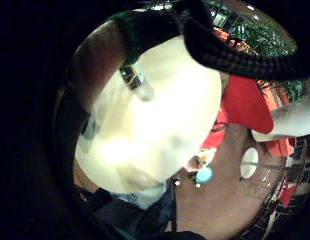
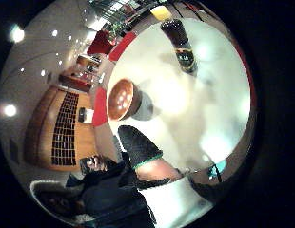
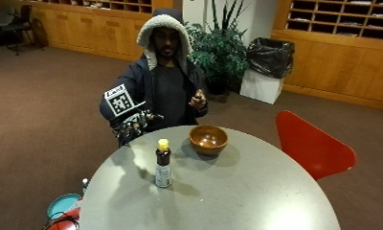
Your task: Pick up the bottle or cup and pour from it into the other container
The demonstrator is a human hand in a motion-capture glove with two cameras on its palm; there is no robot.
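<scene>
I am holding the gloved right hand point(image 3: 131, 125) up in the air just off the table's far edge, in front of my chest, and it is carrying nothing. Its fingers are hanging spread and relaxed, palm facing the table. My bare left hand point(image 3: 197, 100) is raised near my chest, well apart from everything, fingers loosely curled on nothing that I can make out.

The bottle point(image 3: 162, 164), dark with a yellow cap, is standing upright toward the table's point(image 3: 255, 196) left side, a little in from the far edge. The wooden bowl point(image 3: 208, 139) is sitting close to the far edge, beside the bottle but not touching it. From the thumb side palm view the bottle point(image 2: 180, 45) and the bowl point(image 2: 122, 99) are both showing on the pale tabletop, apart from the hand.

I am judging this as the reach, with nothing grasped yet. Next I am needing to bring the hand down and forward to the bottle's body, wrap the fingers round it below the neck, and probably deal with the cap before tilting it over the bowl.
</scene>
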